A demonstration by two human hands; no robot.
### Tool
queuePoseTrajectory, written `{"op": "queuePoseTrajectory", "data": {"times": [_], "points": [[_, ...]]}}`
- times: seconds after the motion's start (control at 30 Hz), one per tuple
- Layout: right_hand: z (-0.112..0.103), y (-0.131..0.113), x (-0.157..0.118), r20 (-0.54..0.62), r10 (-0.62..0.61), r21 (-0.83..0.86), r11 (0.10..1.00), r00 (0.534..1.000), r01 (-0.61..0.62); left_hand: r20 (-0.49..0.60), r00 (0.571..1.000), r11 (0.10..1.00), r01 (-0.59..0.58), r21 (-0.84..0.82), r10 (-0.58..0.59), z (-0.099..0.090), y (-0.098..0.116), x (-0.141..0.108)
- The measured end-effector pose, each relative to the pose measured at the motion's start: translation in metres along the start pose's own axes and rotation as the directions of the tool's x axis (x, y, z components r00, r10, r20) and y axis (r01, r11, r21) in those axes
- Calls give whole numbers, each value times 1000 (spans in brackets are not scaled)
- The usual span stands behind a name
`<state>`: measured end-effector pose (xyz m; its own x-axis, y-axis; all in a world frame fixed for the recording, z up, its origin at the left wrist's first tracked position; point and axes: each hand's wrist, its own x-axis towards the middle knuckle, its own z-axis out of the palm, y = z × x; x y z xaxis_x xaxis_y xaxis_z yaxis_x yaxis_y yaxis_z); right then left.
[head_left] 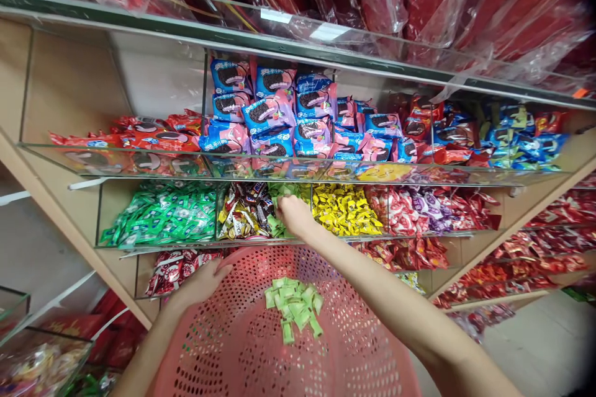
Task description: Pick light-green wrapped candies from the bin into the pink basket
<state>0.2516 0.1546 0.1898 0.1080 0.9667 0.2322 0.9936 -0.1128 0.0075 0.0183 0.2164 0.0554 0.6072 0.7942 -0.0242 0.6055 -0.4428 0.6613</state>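
My left hand point(210, 279) is closed on the left rim of a pink perforated plastic basket point(251, 263), tilted below the shelves. Inside the basket lies a small heap of light green wrapped candies point(294, 304). At the middle shelf, my right hand point(293, 214) reaches over the basket into a compartment of the same light green candies point(285, 190). Its fingers are curled among them, and what they hold is hidden. Left of that hand are dark brown and gold wrapped sweets point(242, 209); yellow wrapped candies point(347, 209) lie to its right.
Blue and pink cookie packs point(274, 113) stack on the shelf above, behind a glass front point(298, 170). Green wrapped candies point(162, 214) fill the left bin, with red and purple ones point(428, 209) at the right. A thick glass shelf point(298, 43) carries red plastic-wrapped goods.
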Motion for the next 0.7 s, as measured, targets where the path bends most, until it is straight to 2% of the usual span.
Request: {"op": "queuePoseTrajectory", "data": {"times": [0.3, 0.7], "points": [[16, -7, 21, 14, 73, -47, 996, 997, -72, 0, 1000, 999, -18, -33, 18, -1, 1, -1], [9, -3, 17, 20, 90, -68, 994, 996, -88, 8, 1000, 999, -26, -24, 26, -1, -1, 1]]}}
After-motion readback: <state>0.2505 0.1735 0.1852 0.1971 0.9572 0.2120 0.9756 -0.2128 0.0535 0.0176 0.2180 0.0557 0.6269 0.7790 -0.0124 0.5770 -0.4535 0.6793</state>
